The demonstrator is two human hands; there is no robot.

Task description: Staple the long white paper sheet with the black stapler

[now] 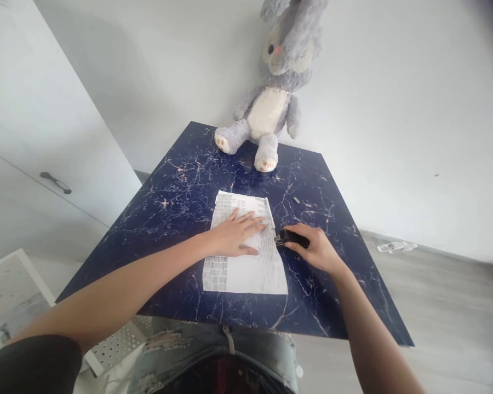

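Observation:
A white printed paper sheet with folded side edges lies on the dark blue marbled table. My left hand rests flat across its upper middle, fingers spread. To the right, my right hand is wrapped round a small black stapler. The stapler's front end meets the right edge of the paper; whether its jaws are around the edge I cannot tell. Beyond my right hand lies a tiny grey piece, perhaps a strip of staples.
A grey plush toy sits at the table's far edge against the wall. A white cabinet with a dark handle stands on the left. White perforated shelving is at lower left, and a clear plastic item lies on the floor at right.

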